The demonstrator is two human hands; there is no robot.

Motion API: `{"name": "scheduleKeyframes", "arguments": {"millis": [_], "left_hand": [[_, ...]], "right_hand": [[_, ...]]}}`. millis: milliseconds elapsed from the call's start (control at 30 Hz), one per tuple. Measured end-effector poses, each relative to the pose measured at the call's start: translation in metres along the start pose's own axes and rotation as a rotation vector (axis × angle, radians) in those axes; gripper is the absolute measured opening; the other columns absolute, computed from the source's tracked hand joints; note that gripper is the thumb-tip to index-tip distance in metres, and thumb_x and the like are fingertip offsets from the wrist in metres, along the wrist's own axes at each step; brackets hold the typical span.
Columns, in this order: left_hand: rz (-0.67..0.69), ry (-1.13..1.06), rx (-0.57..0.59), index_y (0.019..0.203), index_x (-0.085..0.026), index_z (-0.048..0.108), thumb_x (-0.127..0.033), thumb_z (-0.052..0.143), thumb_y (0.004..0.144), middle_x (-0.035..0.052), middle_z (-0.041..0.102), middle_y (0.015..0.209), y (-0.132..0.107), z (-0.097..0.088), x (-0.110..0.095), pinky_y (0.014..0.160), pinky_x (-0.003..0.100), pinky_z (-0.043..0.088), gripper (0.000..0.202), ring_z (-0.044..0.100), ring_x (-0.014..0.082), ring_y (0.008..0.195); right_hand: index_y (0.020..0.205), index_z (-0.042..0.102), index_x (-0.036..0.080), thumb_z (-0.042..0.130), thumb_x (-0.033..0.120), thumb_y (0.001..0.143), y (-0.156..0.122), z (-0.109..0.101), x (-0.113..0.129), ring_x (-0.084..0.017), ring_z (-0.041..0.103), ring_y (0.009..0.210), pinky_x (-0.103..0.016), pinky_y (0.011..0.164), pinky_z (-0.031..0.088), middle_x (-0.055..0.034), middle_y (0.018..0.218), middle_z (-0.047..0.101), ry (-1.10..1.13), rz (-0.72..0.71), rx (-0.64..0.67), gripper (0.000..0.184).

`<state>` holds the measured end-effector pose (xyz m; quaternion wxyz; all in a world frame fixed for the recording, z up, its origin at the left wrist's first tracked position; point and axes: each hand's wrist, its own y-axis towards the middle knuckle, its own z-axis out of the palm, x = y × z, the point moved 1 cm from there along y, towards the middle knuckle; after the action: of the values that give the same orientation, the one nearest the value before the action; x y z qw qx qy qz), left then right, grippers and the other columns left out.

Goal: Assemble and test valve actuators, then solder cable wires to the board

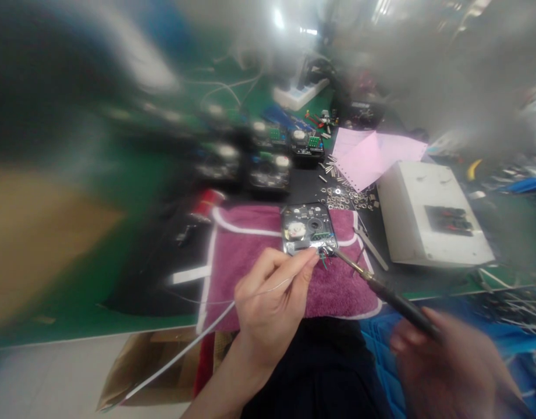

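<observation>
A square circuit board unit (pixel 309 224) with a round white part lies on a purple towel (pixel 254 247) edged in white. My left hand (pixel 272 297) is pinched shut at its near edge, with thin solder wire (pixel 276 286) running back from the fingers. Short coloured wires (pixel 324 259) stick out beside my fingertips. From behind that hand a white cable (pixel 184 348) trails to the lower left. My right hand (pixel 446 361), blurred, is closed round a soldering iron (pixel 394 299). The iron's tip reaches the board's near edge beside the wires; exact contact is hard to make out.
A grey-white box (pixel 429 215) stands to the right, near a flat wrench (pixel 372 249). Metal nuts and washers (pixel 341 198) lie beyond the towel, by pink paper (pixel 364 157). Several similar units (pixel 270 171) sit behind, and a red spool (pixel 206 202) at left.
</observation>
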<state>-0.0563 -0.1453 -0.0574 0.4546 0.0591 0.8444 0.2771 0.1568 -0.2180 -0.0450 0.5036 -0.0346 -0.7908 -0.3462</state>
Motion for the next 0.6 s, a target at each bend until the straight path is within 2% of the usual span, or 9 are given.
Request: {"name": "scheduleKeyframes", "arguments": {"millis": [167,467,600], "left_hand": [[0.006,-0.005,-0.005,0.115,-0.027,0.083,-0.016,0.079,0.094,-0.0045,0.067,0.079,0.0009,-0.0003,-0.0016,0.061,0.02,0.05,0.023,0.061,0.0057,0.064],[-0.003,-0.009,-0.007,0.114,-0.027,0.084,-0.015,0.081,0.093,-0.0049,0.067,0.08,0.0,0.0027,0.0009,0.063,0.019,0.048,0.024,0.062,0.0046,0.065],[0.0,-0.02,-0.001,0.115,-0.026,0.084,-0.015,0.08,0.093,-0.0047,0.066,0.08,0.0,0.003,0.0014,0.064,0.019,0.048,0.025,0.061,0.0047,0.066]], "right_hand": [[0.102,0.076,0.015,0.057,0.025,0.103,-0.0023,-0.0018,-0.0048,-0.018,0.066,0.052,-0.028,0.047,0.049,-0.0018,0.068,0.065,0.096,0.059,-0.004,0.022],[0.095,0.074,0.018,0.066,0.039,0.098,-0.0058,0.0019,0.0025,-0.018,0.063,0.051,-0.028,0.043,0.047,-0.0015,0.067,0.062,0.145,0.215,-0.059,0.023],[0.095,0.073,0.017,0.068,0.037,0.095,-0.0075,0.0018,-0.001,-0.018,0.063,0.053,-0.029,0.044,0.049,-0.0009,0.068,0.063,0.225,0.252,-0.082,0.02]]}}
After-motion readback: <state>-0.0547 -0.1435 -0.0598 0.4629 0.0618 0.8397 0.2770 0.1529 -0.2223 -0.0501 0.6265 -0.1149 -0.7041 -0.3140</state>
